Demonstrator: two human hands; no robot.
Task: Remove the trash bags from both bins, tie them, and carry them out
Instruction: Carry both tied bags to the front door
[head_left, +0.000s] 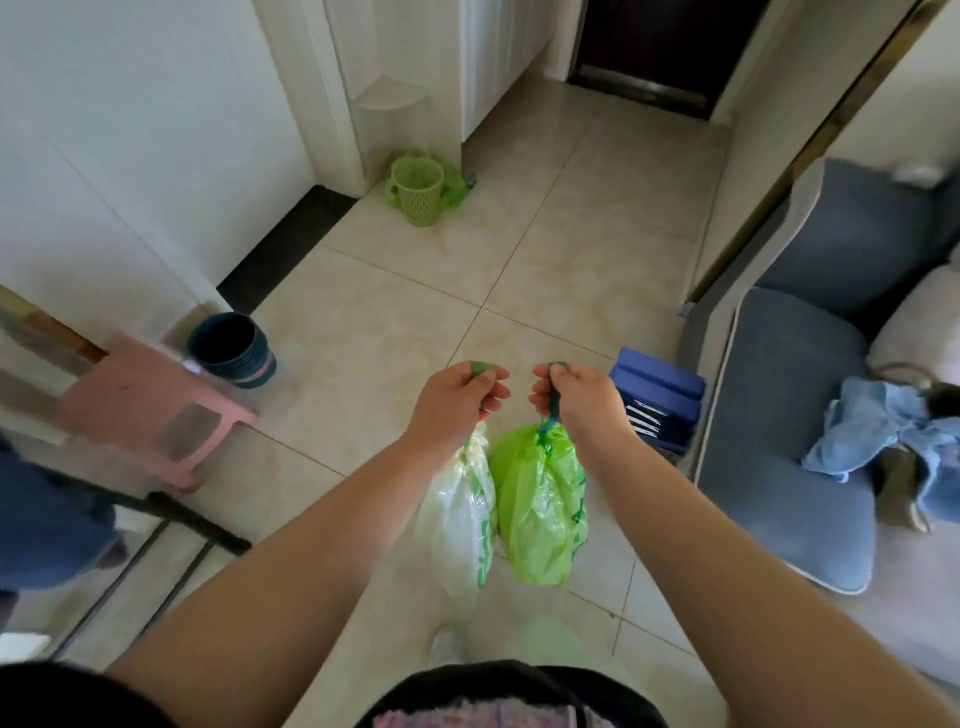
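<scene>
Both bags out & cinched. Left hand (457, 395) grips the white bag (460, 519), right hand (582, 400) grips the green bag (540, 504), hanging mid-frame, touching. 2 bins look empty: green bin (418, 191) upper center, dark bin (231, 349) left. Left: carry out, prob. via dark door (670, 47) at top.

Two bags (540, 499), two bins (418, 189)

Green bag (540, 499); whitish bag (457, 514)
</scene>
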